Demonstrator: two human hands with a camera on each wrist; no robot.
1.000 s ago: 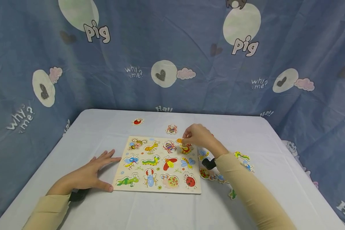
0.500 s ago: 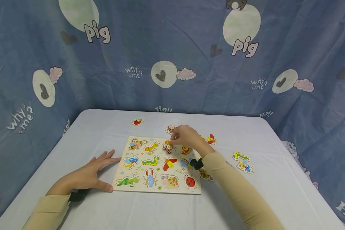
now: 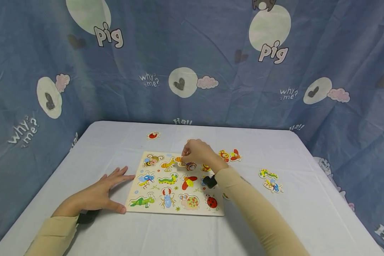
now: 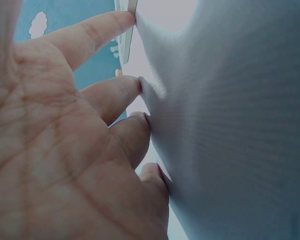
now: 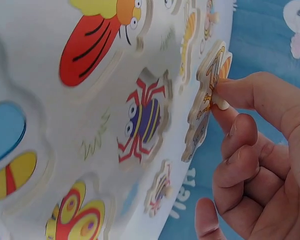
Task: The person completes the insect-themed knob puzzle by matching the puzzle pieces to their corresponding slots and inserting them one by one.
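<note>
In the head view, the board (image 3: 156,209) lies flat on the white table (image 3: 179,234). The left hand (image 3: 100,192) is spread wide, its thumb at the board's near left corner, maybe to keep it from sliding. The right hand (image 3: 198,153) pinches a stripy bug piece (image 3: 180,161) over the board's back row. The ladybug piece (image 3: 153,135) lies behind the board; the butterfly (image 3: 224,155) and red fly (image 3: 235,155) lie past the right hand. The caterpillar (image 3: 268,174) and mosquito (image 3: 273,185) are off to the right. The right sleeve (image 3: 259,209) and black strap (image 3: 210,181) hide some of the board's right side.

In the left wrist view, the fingers are long and loose, and the top one touches the board's edge.

In the right wrist view, the thumb (image 5: 240,90) and a finger hold the bug piece by its little knob (image 5: 221,104), which looks easy to grab. The piece tips up, and the other fingers curl in. The spider piece (image 5: 157,192) lies just past the board.
</note>
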